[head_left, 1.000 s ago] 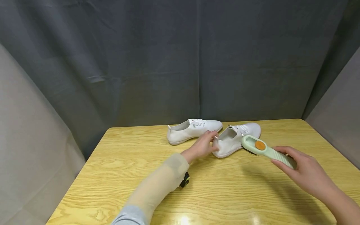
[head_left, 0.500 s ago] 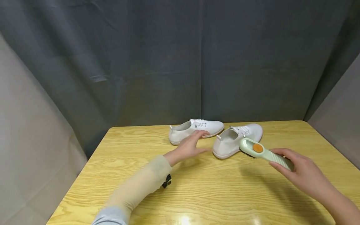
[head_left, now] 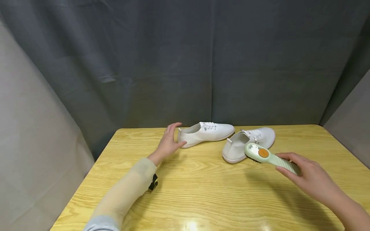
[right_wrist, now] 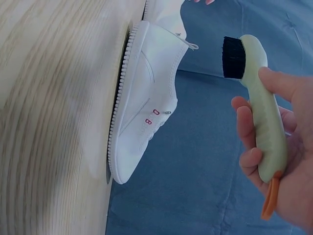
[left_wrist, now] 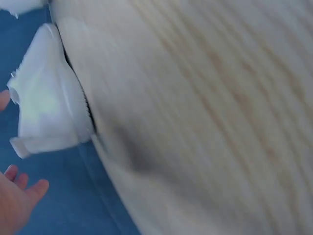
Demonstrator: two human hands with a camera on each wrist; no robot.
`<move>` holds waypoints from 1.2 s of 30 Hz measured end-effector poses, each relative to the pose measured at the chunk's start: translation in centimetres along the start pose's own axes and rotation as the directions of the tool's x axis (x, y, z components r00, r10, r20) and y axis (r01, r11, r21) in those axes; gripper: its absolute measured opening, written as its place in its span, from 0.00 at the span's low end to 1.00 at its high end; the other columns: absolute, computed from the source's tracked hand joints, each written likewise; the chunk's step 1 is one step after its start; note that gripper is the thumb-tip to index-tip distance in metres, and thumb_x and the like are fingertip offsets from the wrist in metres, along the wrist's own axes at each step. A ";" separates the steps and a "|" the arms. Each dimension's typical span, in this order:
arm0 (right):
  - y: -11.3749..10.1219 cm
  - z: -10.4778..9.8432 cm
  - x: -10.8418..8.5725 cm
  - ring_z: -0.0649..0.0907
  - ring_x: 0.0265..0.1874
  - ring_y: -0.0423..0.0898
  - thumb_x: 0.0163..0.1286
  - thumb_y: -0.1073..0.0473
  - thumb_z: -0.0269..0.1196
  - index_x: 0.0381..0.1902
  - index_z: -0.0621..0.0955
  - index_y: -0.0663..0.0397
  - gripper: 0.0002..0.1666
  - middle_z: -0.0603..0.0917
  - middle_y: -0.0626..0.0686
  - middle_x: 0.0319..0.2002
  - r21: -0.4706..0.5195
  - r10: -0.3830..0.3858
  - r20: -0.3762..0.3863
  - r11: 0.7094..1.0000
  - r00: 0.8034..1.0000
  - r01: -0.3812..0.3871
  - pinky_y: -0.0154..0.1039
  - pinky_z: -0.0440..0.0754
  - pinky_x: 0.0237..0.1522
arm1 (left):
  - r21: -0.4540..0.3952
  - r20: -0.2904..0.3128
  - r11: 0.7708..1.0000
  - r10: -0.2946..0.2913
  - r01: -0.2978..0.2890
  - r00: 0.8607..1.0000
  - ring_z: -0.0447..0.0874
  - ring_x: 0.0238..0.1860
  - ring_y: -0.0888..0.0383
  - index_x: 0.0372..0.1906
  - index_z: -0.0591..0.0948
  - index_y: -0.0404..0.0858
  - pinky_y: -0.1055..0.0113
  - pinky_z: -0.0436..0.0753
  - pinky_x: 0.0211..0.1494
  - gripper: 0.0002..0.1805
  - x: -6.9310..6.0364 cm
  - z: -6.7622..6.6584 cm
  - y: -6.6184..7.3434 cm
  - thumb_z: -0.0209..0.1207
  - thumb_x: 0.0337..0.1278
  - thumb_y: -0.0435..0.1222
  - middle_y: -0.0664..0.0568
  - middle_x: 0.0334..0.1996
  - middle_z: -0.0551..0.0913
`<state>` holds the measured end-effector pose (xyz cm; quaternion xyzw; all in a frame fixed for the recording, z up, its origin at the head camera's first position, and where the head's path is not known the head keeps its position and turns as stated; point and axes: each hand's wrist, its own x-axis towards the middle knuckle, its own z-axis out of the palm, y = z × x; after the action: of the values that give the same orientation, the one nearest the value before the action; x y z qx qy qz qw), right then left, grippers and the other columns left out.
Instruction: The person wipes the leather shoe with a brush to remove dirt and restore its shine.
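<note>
My right hand (head_left: 315, 175) grips the handle of a pale green shoe brush (head_left: 270, 157) with an orange button. Black bristles (right_wrist: 234, 58) stand out from its head in the right wrist view, and no contact with a shoe shows there. The right white shoe (head_left: 244, 144) sits behind the brush head, toe pointing to the far right. At the heel of the left white shoe (head_left: 205, 134), my left hand (head_left: 167, 142) has its thumb and fingers spread around the back. Whether it touches the heel I cannot tell. Both shoes stand sole down.
The wooden table (head_left: 196, 186) has its far edge just behind the shoes. A dark grey curtain (head_left: 162, 64) hangs beyond it, and pale cloth panels (head_left: 31, 134) flank both sides. An orange loop (right_wrist: 272, 198) hangs from the brush handle.
My left hand has let go of the right shoe's heel and moved left to the left shoe's heel. The right hand keeps the brush in nearly the same place.
</note>
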<state>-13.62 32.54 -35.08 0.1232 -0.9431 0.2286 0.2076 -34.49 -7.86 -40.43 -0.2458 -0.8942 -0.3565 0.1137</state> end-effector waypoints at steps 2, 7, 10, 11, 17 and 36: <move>0.0 0.1 0.0 0.74 0.30 0.36 0.59 0.58 0.72 0.50 0.81 0.52 0.21 0.84 0.55 0.42 0.003 -0.012 0.000 1.000 1.000 0.012 0.33 0.69 0.27 | -0.027 0.014 0.999 -0.033 0.033 0.999 0.60 0.68 0.48 0.71 0.60 0.47 0.50 0.67 0.64 0.45 0.1 0.1 -0.7 0.72 0.50 0.39 0.48 0.67 0.62; -0.1 0.2 0.1 0.74 0.30 0.35 0.57 0.60 0.73 0.50 0.81 0.50 0.22 0.84 0.52 0.42 0.001 -0.039 -0.016 0.999 0.999 0.039 0.33 0.69 0.27 | -0.092 0.046 0.993 -0.068 0.072 0.997 0.60 0.68 0.43 0.71 0.58 0.44 0.48 0.65 0.66 0.48 0.8 0.7 -2.2 0.74 0.47 0.37 0.42 0.67 0.63; 0.0 0.2 0.1 0.74 0.30 0.35 0.57 0.60 0.73 0.50 0.81 0.50 0.22 0.84 0.51 0.41 -0.003 -0.043 -0.020 0.999 0.999 0.043 0.32 0.69 0.27 | -0.132 0.088 0.986 -0.090 0.101 0.992 0.63 0.67 0.40 0.70 0.57 0.44 0.47 0.66 0.65 0.49 1.3 1.3 -2.7 0.74 0.46 0.34 0.38 0.66 0.65; 0.0 0.1 0.0 0.74 0.30 0.35 0.57 0.60 0.73 0.50 0.81 0.49 0.22 0.84 0.51 0.41 -0.001 -0.043 -0.019 0.999 0.999 0.043 0.32 0.69 0.27 | -0.142 0.109 0.983 -0.099 0.114 0.989 0.64 0.66 0.40 0.70 0.57 0.44 0.47 0.67 0.64 0.49 1.4 1.5 -2.8 0.75 0.45 0.34 0.38 0.66 0.65; -0.1 0.1 -0.1 0.73 0.29 0.35 0.57 0.60 0.73 0.50 0.81 0.48 0.22 0.84 0.50 0.41 0.005 -0.037 -0.012 0.999 0.999 0.037 0.32 0.69 0.27 | -0.061 0.188 0.987 -0.136 0.150 0.973 0.72 0.60 0.44 0.70 0.53 0.44 0.53 0.70 0.62 0.52 2.0 2.7 -2.2 0.75 0.44 0.34 0.36 0.63 0.68; -0.1 -0.2 -0.4 0.73 0.28 0.35 0.58 0.59 0.73 0.50 0.81 0.48 0.22 0.84 0.50 0.41 -0.009 -0.038 -0.011 0.999 0.999 0.037 0.33 0.69 0.26 | 0.079 0.221 0.985 -0.169 0.155 0.961 0.79 0.48 0.46 0.65 0.54 0.44 0.56 0.75 0.54 0.49 2.6 3.2 -1.7 0.76 0.43 0.35 0.36 0.53 0.77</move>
<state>-13.19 32.60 -35.03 0.1388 -0.9404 0.2214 0.2175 -37.73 -5.77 -42.78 -0.2073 -0.9288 -0.3069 -0.0114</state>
